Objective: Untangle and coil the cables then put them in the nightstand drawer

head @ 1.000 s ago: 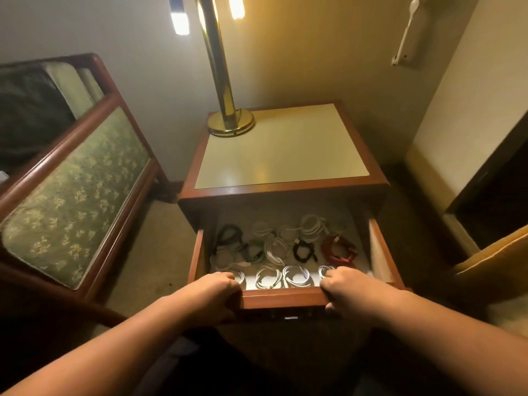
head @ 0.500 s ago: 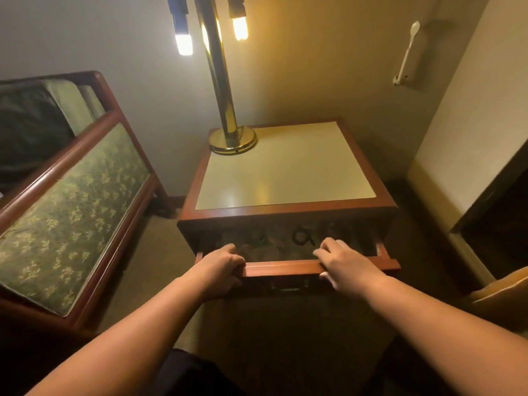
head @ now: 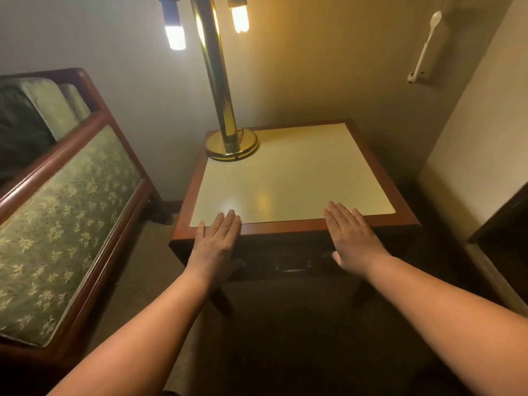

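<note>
The wooden nightstand (head: 294, 181) stands in the corner with a cream top. Its drawer (head: 288, 261) is pushed fully in, a dark front with a small handle in the middle. No cables show; they are hidden inside the drawer. My left hand (head: 214, 241) is held flat with straight fingers over the drawer front's left part, fingertips at the top's front edge. My right hand (head: 351, 238) is flat in the same way over the right part. Neither hand holds anything.
A brass lamp (head: 228, 138) stands on the nightstand's back left corner, its bulbs lit overhead. A green upholstered wooden bed frame (head: 63, 212) runs along the left. A wall and dark furniture (head: 503, 224) close in on the right. Carpet lies below.
The drawer went from wide open, with coiled cables showing, to fully closed. Both hands let go of its front edge and now lie flat with straight fingers.
</note>
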Tool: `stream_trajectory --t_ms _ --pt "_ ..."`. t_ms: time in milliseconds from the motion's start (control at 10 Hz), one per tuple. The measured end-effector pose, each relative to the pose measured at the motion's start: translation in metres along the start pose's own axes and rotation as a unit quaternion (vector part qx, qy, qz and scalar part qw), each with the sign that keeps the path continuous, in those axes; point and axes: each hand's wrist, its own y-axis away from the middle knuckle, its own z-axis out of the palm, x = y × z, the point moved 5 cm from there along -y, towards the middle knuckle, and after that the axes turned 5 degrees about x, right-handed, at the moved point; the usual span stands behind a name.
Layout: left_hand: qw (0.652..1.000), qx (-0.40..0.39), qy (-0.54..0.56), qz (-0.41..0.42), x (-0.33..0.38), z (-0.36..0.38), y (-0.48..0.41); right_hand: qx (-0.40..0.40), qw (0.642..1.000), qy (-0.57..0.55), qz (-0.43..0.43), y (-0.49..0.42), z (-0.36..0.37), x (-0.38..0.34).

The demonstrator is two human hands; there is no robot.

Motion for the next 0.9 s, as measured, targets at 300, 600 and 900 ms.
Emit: stream_trajectory --t_ms 300,600,900 --pt "0.995 0.092 0.040 -0.012 -0.003 0.013 -0.007 0.119 0.993 -0.013 0.025 -0.012 0.016 0.003" --pt "0.996 0.064 0.044 -0.052 -0.002 0.015 -0.009 0.093 0.994 -0.020 0.049 -0.011 0.008 -0.002" --pt "0.996 -0.060 0.015 -0.064 0.021 -0.004 0.038 -0.002 0.995 -0.084 0.054 0.034 -0.019 -0.012"
